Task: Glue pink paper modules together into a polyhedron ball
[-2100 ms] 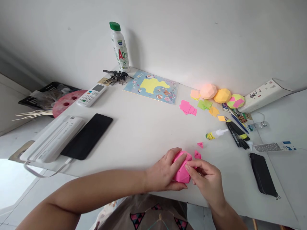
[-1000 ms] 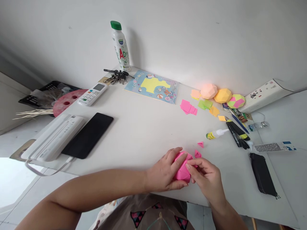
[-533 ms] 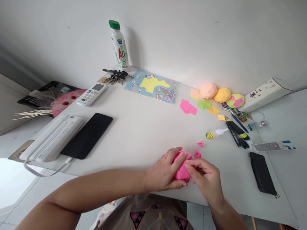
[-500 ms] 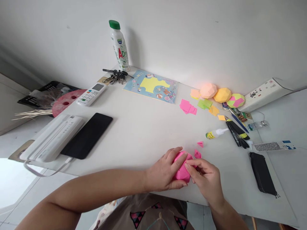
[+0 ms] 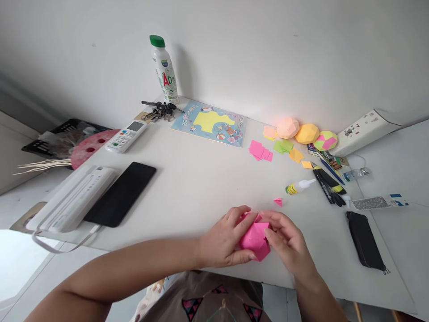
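The left hand point(image 5: 224, 239) was curved around the pink faceted paper ball point(image 5: 254, 240), which it held firmly between itself and the right hand point(image 5: 284, 237). The right hand's fingers were half bent against the ball; whether they pinched it could not be told. Beyond the right hand lay a folded pink paper piece point(image 5: 278, 202), then a glue bottle point(image 5: 299, 186).
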Action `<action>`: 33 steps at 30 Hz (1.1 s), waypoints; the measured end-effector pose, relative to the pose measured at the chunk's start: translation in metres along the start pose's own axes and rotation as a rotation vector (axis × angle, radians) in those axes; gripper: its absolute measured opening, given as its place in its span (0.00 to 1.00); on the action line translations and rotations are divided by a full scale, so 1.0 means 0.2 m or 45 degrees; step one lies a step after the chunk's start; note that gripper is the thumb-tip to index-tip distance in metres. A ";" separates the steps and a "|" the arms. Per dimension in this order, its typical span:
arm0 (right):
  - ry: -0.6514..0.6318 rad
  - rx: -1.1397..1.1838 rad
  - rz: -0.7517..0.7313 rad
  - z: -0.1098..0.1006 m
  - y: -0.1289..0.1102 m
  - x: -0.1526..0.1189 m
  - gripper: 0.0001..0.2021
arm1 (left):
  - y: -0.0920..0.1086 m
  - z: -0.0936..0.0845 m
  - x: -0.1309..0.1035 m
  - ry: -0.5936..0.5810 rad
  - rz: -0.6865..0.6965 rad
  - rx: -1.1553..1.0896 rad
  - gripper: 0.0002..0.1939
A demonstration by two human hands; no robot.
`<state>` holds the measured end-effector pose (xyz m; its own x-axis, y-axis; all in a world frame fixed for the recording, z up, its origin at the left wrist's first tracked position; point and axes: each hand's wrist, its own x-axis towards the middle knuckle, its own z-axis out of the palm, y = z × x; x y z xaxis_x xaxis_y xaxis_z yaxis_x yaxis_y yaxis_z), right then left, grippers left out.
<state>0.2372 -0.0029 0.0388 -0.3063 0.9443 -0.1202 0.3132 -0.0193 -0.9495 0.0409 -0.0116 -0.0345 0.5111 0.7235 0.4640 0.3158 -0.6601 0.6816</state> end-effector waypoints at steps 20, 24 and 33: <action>-0.290 -0.638 -0.040 -0.12 0.09 -0.02 0.31 | -0.01 -0.05 -0.01 -0.066 -0.164 -0.291 0.29; -0.285 -0.480 0.017 -0.07 0.10 -0.03 0.19 | 0.01 -0.07 0.01 -0.085 -0.308 -0.528 0.19; -0.346 -0.524 0.077 -0.09 0.02 0.00 0.16 | 0.04 -0.09 0.03 -0.084 -0.513 -0.726 0.16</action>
<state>0.2540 0.0022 0.0398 -0.4825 0.8248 -0.2946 0.6500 0.1118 -0.7517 0.0315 -0.0095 -0.0153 0.4957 0.8638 0.0899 0.0312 -0.1211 0.9921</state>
